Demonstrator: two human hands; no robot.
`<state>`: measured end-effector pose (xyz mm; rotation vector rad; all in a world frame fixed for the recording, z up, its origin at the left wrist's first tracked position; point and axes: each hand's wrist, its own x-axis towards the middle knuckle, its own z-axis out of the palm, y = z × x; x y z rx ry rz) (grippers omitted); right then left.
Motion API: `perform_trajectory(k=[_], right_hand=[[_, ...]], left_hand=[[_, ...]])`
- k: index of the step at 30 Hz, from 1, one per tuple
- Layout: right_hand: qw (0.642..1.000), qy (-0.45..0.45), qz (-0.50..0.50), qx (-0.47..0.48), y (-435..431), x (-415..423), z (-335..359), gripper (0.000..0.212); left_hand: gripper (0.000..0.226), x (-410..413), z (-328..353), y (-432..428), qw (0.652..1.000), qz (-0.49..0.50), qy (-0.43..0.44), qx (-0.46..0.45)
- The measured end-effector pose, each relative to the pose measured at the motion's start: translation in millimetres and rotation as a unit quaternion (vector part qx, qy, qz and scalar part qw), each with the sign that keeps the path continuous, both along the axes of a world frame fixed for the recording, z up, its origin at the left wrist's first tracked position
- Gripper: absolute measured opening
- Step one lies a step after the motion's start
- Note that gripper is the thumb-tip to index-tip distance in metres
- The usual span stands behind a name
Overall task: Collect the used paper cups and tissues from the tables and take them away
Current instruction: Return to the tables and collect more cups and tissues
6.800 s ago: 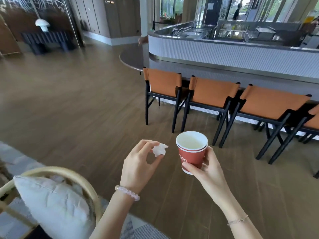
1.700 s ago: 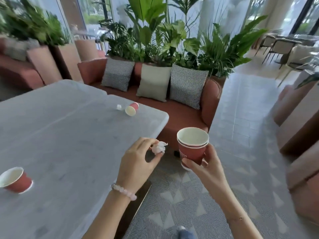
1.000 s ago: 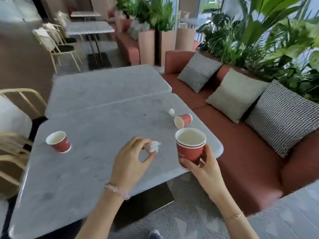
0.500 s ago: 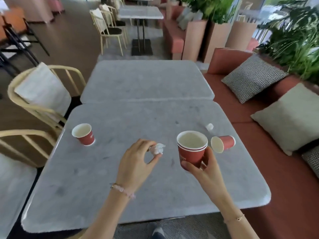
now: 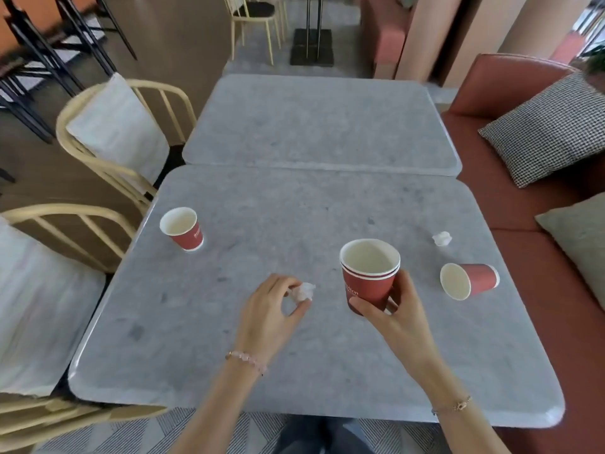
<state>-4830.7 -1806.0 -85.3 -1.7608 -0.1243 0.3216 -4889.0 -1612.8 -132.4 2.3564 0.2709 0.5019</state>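
I see the grey table [image 5: 294,355] beneath both hands; the right hand [image 5: 399,319] grips the stacked red cups [image 5: 368,276] near centre; the left hand [image 5: 271,312] pinches a crumpled tissue [image 5: 302,291] just left of them; an upright cup [image 5: 181,228] stands far left; a tipped cup [image 5: 468,280] lies right of the stack, with a loose tissue [image 5: 442,238] beyond it.

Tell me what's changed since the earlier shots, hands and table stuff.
The person walked across the room to the marble table. Nothing picked up or released: left hand still pinches the tissue wad, right hand still holds the stacked cups. The upright cup, tipped cup and loose tissue lie unmoved.
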Motion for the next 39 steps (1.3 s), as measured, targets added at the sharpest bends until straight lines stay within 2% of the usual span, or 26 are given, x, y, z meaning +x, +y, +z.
perform_trajectory(k=[5, 11, 14, 23, 27, 33, 39], right_hand=[[1.000, 0.021, 0.015, -0.013, -2, 4, -9, 0.060], [0.999, 0.035, 0.027, -0.030, -1, 10, -21, 0.060], [0.998, 0.042, 0.033, -0.038, -1, 13, -26, 0.063], [0.997, 0.046, 0.044, -0.041, -5, 20, -31, 0.067], [0.997, 0.045, 0.054, -0.042, -7, 21, -31, 0.069], [0.997, 0.033, 0.065, -0.035, -8, 26, -22, 0.068], [0.997, -0.001, 0.075, -0.009, -4, 28, -1, 0.058]], left_hand=[[0.028, 3, -34, 3, 0.999, 0.034, 0.041, -0.011], [0.025, -5, -69, -10, 0.994, 0.025, 0.108, -0.021], [0.021, -10, -84, -17, 0.991, 0.022, 0.133, -0.007], [0.036, -14, -99, -25, 0.981, 0.010, 0.177, 0.075], [0.042, -15, -97, -22, 0.975, 0.001, 0.204, 0.086], [0.043, -11, -67, -17, 0.984, 0.032, 0.141, 0.106], [0.041, -1, -17, -8, 0.977, 0.062, 0.037, 0.200]])
